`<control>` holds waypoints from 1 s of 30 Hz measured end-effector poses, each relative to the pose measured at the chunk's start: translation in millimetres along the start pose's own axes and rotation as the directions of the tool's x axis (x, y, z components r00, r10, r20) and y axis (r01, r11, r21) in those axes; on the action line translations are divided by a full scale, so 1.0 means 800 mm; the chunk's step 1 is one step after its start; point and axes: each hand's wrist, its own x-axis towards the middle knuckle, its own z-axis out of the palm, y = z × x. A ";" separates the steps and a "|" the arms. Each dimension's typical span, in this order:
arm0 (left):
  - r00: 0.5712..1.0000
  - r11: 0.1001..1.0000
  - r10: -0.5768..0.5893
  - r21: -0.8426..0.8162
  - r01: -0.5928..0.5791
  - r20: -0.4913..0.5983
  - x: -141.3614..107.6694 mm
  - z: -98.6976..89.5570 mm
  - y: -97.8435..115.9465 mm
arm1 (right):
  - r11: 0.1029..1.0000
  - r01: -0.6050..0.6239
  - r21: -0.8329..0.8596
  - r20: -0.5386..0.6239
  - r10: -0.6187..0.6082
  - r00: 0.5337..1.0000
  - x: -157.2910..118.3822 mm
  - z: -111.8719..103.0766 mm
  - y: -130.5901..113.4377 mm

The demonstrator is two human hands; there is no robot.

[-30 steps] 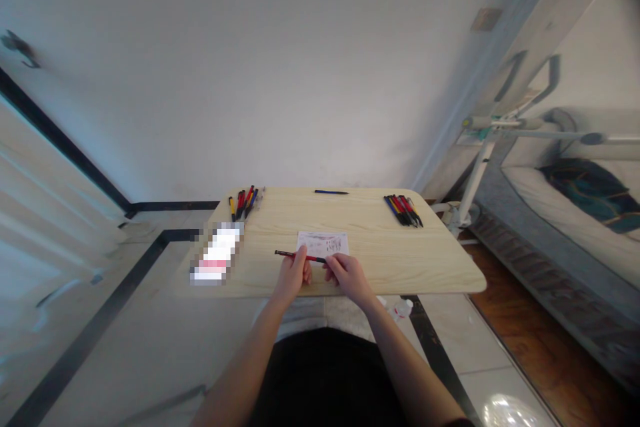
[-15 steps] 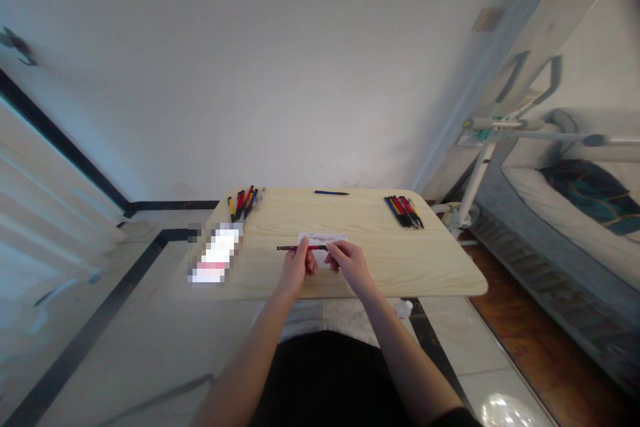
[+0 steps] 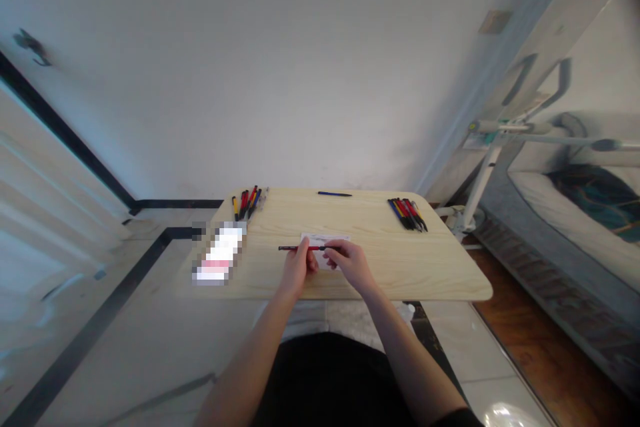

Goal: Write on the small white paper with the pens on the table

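Observation:
A red and black pen [image 3: 314,248] lies level between my two hands, above a small sheet of paper [image 3: 327,239] with dark marks on it. My left hand [image 3: 299,265] is closed round the pen's barrel, thumb on top, and the black end sticks out to the left. The fingers of my right hand [image 3: 347,259] pinch the pen's dark right-hand end and partly hide it. Part of the paper is covered by my hands.
The pale wooden table [image 3: 400,273] bears a loose group of pens [image 3: 245,203] at the back left, a row of pens [image 3: 406,215] at the back right and a single blue pen [image 3: 335,194] near the far edge. A blurred bright rectangle [image 3: 220,253] lies at the left.
The view has shifted slightly, so the table sits a little further right. My right-hand fingers have shifted a little at the pen's right end; both hands still hold it.

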 end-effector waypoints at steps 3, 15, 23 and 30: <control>0.999 0.999 -0.009 -0.052 0.007 -0.040 0.002 0.001 0.001 | 0.994 0.079 -0.072 -0.027 -0.081 0.996 0.001 0.000 0.002; 0.995 0.959 -0.080 -0.269 0.092 0.055 0.003 0.006 0.005 | 0.996 -0.004 -0.088 0.036 0.007 0.999 0.008 -0.001 -0.010; 0.988 0.905 -0.140 -0.396 0.156 0.069 0.001 0.011 0.009 | 0.991 0.105 -0.081 0.012 -0.105 0.994 0.012 -0.009 -0.012; 0.989 0.891 -0.137 -0.429 0.150 0.063 0.000 0.012 0.011 | 0.986 0.142 -0.088 -0.007 -0.143 0.990 0.009 -0.006 -0.014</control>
